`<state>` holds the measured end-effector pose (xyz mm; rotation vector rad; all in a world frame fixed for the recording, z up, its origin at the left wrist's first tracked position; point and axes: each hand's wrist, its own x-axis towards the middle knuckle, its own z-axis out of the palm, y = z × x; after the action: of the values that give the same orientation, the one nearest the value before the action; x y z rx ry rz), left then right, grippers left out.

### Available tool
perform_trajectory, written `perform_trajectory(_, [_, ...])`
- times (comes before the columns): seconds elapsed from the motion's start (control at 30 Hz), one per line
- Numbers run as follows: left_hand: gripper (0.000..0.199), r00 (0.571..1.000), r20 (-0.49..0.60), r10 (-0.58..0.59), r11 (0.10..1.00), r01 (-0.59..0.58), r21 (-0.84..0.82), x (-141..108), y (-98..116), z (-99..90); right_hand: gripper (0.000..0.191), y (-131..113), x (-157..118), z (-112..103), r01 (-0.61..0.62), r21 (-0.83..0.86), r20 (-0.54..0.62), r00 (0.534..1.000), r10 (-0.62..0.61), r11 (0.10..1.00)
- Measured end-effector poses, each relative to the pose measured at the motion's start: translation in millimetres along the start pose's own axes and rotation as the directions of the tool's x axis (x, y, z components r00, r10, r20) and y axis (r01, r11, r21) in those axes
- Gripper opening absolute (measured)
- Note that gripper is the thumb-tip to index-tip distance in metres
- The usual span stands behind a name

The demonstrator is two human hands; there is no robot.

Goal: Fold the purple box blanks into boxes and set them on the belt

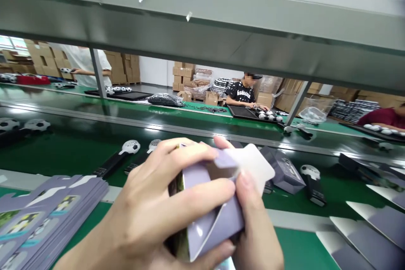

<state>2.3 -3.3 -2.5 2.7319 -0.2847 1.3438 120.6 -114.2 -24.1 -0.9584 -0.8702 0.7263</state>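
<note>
A small purple cardboard box [229,217] is held up close to the camera, its end open with flaps standing out. One white-sided flap [255,166] points up to the right. My left hand [155,198] wraps round the box from the left, its index and middle fingers bent over the open end. On the other side my right hand [259,228] grips the box, with the thumb at the edge of the opening by the white flap. What lies inside the box cannot be made out.
Flat printed purple cartons [72,215] are stacked at left, more purple cartons [373,232] at right. Football-headed black-handled items [129,147] and a purple box [286,173] lie on the green belt behind. A grey shelf [202,38] spans overhead. A co-worker [242,95] sits across.
</note>
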Motion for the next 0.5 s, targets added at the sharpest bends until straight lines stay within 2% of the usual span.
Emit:
perform_trajectory(0.07, [0.019, 1.0, -0.021, -0.006, 1.0, 0.006, 0.016, 0, -2, -1.4, 0.093, 2, 1, -2, -0.051, 0.105, 0.055, 0.997, 0.045, 0.993])
perform_trajectory(0.13, [0.016, 1.0, 0.024, 0.012, 0.999, -0.014, 0.047, -1, -5, -3.9, 0.097, 5, 0, -6, -0.168, 0.216, 0.152, 0.979, 0.137, 0.962])
perform_trajectory(0.2, [0.02, 0.994, 0.1, 0.054, 0.996, -0.061, 0.064, -1, -9, -6.4, 0.089, 7, 0, -9, -0.29, 0.32, 0.299, 0.934, 0.194, 0.902])
perform_trajectory(0.27, [0.03, 0.988, 0.128, 0.086, 0.993, -0.095, 0.063, -2, -13, -7.6, 0.076, 10, 0, -10, -0.35, 0.35, 0.399, 0.895, 0.199, 0.869])
perform_trajectory(0.33, [0.04, 0.985, 0.135, 0.111, 0.989, -0.122, 0.078, -3, -16, -6.5, 0.059, 11, 2, -10, -0.358, 0.303, 0.39, 0.892, 0.228, 0.883])
perform_trajectory(0.4, [0.045, 0.978, 0.155, 0.14, 0.977, -0.162, 0.138, -4, -16, -3.2, 0.04, 11, 3, -8, -0.359, 0.224, 0.305, 0.909, 0.285, 0.906])
perform_trajectory(0.43, [0.046, 0.975, 0.153, 0.16, 0.968, -0.186, 0.169, -5, -16, -1.2, 0.037, 11, 4, -7, -0.352, 0.194, 0.255, 0.919, 0.3, 0.916])
perform_trajectory(0.5, [0.048, 0.97, 0.142, 0.196, 0.955, -0.222, 0.198, -5, -15, 2.1, 0.042, 9, 6, -6, -0.322, 0.156, 0.192, 0.937, 0.291, 0.934])
